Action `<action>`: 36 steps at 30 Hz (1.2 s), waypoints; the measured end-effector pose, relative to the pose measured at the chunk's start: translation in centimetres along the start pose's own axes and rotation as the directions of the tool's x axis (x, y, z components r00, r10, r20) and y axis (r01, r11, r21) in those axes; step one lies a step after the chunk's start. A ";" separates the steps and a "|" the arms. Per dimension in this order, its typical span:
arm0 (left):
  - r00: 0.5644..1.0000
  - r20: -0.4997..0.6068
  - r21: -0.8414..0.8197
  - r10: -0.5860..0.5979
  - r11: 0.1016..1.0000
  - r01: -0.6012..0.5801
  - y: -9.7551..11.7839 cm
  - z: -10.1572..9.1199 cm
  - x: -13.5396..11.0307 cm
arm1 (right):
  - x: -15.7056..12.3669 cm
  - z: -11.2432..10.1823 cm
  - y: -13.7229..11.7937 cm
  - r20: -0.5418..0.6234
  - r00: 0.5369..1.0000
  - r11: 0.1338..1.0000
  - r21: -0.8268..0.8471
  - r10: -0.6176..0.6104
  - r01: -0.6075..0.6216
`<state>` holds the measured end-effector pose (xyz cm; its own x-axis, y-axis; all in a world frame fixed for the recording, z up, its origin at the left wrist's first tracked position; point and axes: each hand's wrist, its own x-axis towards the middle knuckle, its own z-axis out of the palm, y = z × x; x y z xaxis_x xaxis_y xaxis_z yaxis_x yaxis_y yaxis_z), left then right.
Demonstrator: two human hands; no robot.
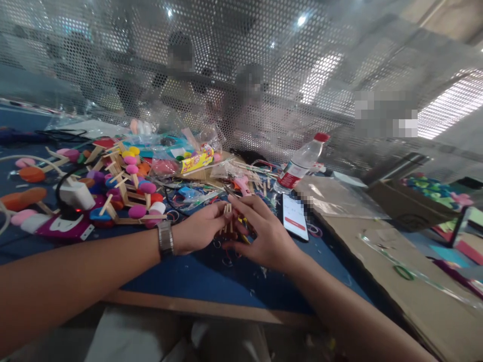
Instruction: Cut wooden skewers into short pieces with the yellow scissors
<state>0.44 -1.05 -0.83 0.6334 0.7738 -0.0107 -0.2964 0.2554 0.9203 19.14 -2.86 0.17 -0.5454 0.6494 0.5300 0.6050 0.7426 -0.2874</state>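
Near the table's front edge, my left hand (202, 227), with a metal-banded watch on its wrist, is closed on a small bundle of short wooden sticks (227, 221). Facing it, my right hand (266, 234) curls its fingers around the other side of the bundle. Something yellow and dark shows between the right fingers, too blurred to name. Thin loops, perhaps rubber bands (227, 259), lie on the blue tabletop (211, 281) under the hands.
At the left are wooden-stick structures with coloured discs (128, 191) and a purple power strip (64, 223) with a white plug. A water bottle (298, 168) and a phone (295, 217) stand and lie to the right. Cardboard (362, 251) covers the right side. Behind is a perforated metal screen (226, 110).
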 end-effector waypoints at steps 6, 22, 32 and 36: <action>0.995 0.092 0.079 0.031 0.996 -0.038 0.0 0.3 -0.1 | -0.1 -0.1 0.4 -0.030 1.000 1.000 0.018 -0.010 0.010; 0.994 0.106 0.028 0.041 0.999 -0.044 -0.1 0.6 -0.2 | 0.1 0.5 -0.1 -0.105 0.994 0.997 0.072 0.032 -0.024; 0.996 0.079 0.030 0.038 0.999 -0.040 0.0 0.7 -0.2 | 0.3 0.5 -0.1 -0.116 0.991 0.997 0.043 0.065 -0.060; 0.999 0.029 0.076 0.013 0.997 -0.015 -0.1 0.3 -0.1 | 0.3 -0.2 0.2 -0.082 0.996 0.996 0.078 0.043 -0.036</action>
<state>0.60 -1.33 -0.80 0.6499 0.7599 0.0126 -0.2510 0.1990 0.9473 19.18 -2.57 0.41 -0.4696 0.6650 0.5807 0.5772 0.7290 -0.3681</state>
